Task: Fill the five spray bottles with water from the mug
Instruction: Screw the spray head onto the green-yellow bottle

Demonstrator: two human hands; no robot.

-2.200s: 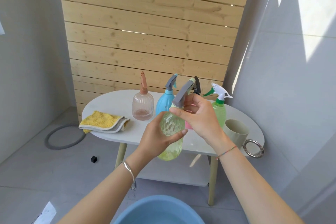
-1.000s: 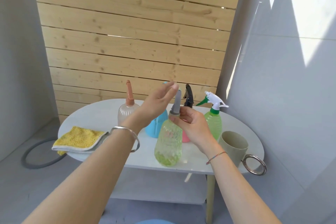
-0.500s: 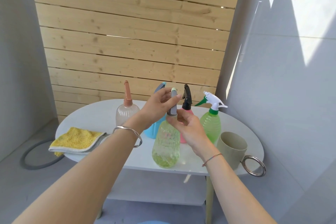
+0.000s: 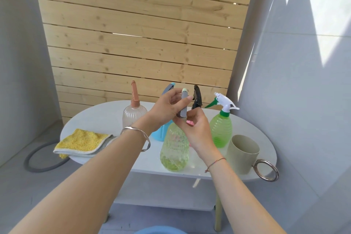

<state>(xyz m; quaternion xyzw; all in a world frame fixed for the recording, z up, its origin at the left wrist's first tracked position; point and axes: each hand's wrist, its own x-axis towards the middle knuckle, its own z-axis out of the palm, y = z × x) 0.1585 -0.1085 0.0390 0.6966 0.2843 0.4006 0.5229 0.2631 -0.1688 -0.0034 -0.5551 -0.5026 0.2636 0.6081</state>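
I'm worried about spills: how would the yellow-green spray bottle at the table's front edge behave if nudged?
Probably light: the yellow-green spray bottle looks nearly empty, darker only at its base. Tall, narrow-necked and close to the table edge, it may tip off easily. Its dimpled wall likely grips well.

A white oval table [image 4: 98,119] on pale wooden legs [image 4: 218,218], with a white lower shelf [image 4: 161,195], stands on a smooth grey floor [image 4: 28,199]. Behind the table rises a wall of horizontal pale pine planks [image 4: 142,15]; daylight shows through thin slits between some boards. Left of the table a plain grey wall [image 4: 19,62] lies in shade. Right of it a grey panelled wall [image 4: 296,119] carries a bright, hard-edged patch of sunlight [image 4: 332,15]. A grey hose ring [image 4: 38,170] lies on the floor left of the table.
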